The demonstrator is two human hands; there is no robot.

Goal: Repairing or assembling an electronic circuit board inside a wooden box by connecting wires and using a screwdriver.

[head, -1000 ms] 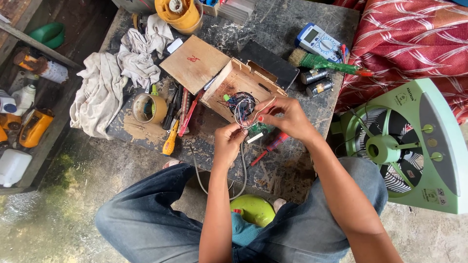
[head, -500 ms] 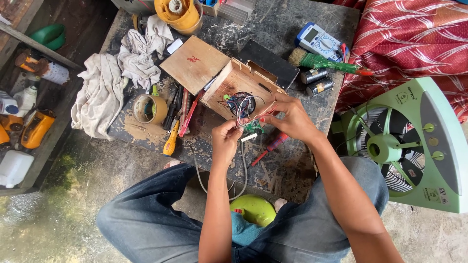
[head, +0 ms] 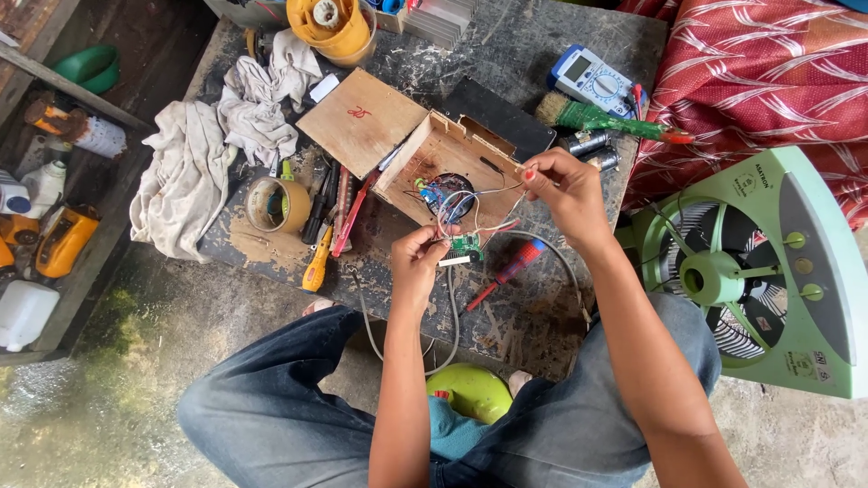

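Small green circuit board (head: 467,247) sits at the near edge of the open wooden box (head: 449,172), on the dark tabletop (head: 542,72), joined to a bundle of coloured wires (head: 455,201) coming out of the box's round hole. Left hand (head: 418,262): fingers pinched together on the wires just beside the board (board touching the fingertips). Right hand (head: 565,190): thumb and forefinger closed on a thin wire end, raised at the box's right side. Red-and-blue screwdriver (head: 508,271) lies just right of the board. Roll of tape (head: 277,204) and yellow-handled screwdriver (head: 317,263) to the left. Multimeter (head: 592,79) far right; green fan (head: 768,271) off the tabletop, right.
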